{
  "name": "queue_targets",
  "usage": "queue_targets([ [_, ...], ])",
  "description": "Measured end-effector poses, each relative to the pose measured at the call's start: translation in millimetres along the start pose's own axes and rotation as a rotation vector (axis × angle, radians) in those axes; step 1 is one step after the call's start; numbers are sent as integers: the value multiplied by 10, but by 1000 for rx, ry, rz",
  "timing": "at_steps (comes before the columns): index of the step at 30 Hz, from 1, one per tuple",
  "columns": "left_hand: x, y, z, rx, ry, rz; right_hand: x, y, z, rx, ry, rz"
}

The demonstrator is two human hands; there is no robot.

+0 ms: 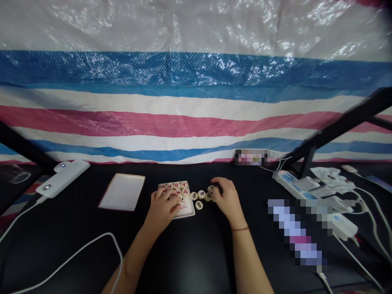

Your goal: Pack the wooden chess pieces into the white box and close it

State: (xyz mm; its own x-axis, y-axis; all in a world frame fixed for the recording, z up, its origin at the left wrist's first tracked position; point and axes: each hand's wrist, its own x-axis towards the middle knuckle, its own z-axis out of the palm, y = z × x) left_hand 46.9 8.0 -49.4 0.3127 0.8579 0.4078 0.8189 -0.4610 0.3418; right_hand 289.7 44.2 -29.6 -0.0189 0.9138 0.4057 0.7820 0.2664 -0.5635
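My left hand (163,207) is over a shallow white box (185,210), its fingers bent and its thumb and fingertips at a Chinese chess piece (182,202). Red-marked Chinese chess pieces (177,185) lie in rows at the box's far side, some covered by my fingers. Right of the box, several dark-marked pieces (201,194) sit loose on the black table (190,253), with one piece (199,205) a little nearer to me. Beside the right end of this group is my right hand (228,200), index finger stretched out and thumb apart. It partly hides the pieces there.
Left of the box lies a shallow white-lined lid (122,192). A white power bank (63,177) with a cable is at the far left. Power strips (289,181), chargers and cables crowd the right side. A striped plastic sheet (183,122) hangs behind the table.
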Motion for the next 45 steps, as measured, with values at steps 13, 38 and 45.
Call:
queue_targets([
  [13, -2, 0, 4, -28, 17, -7, 64, -157, 113, -415, -264, 459],
  [38, 24, 12, -48, -261, 214, -55, -121, -558, 82, 338, -350, -58],
  [45, 66, -52, -126, -254, 351, -109, -157, -576, 179, 114, -405, -211],
])
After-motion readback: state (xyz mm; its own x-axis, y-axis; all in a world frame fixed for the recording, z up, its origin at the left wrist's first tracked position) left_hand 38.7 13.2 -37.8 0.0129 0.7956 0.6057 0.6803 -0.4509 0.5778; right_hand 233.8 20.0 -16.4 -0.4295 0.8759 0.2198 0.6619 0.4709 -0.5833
